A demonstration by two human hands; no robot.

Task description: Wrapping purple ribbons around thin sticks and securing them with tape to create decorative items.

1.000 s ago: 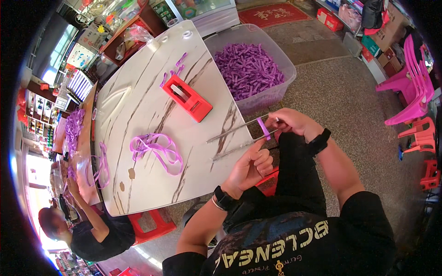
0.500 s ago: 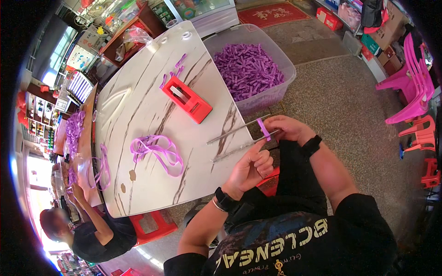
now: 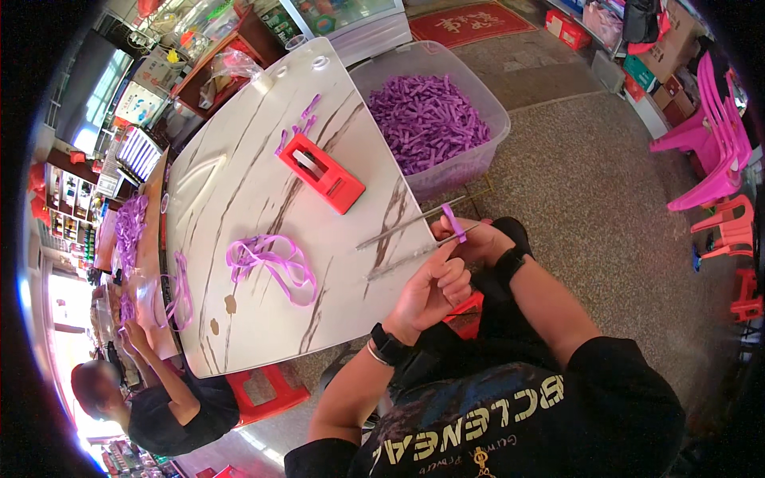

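Observation:
Two thin metal rods (image 3: 396, 232) run side by side over the table's right edge, with a short loop of purple ribbon (image 3: 453, 222) around them near my end. My right hand (image 3: 476, 241) is closed at that loop, its fingers partly behind the ribbon and rods. Just below the loop is my left hand (image 3: 437, 288), index finger and thumb meeting by the lower rod and the other fingers curled in. What that pinch holds is too small to make out. On the marble-patterned table (image 3: 263, 191) lie a loose bundle of purple ribbon (image 3: 271, 263) and a red tape dispenser (image 3: 323, 173).
A clear plastic bin (image 3: 500, 127) full of folded purple ribbon pieces stands against the table's right side. At the left, a person (image 3: 171, 398) handles purple ribbon at a second table. Red stools (image 3: 267, 396) and pink chairs (image 3: 713, 143) stand around.
My right hand has shifted left and slightly down, its fingers now further behind the ribbon loop. My left hand has stayed almost in place.

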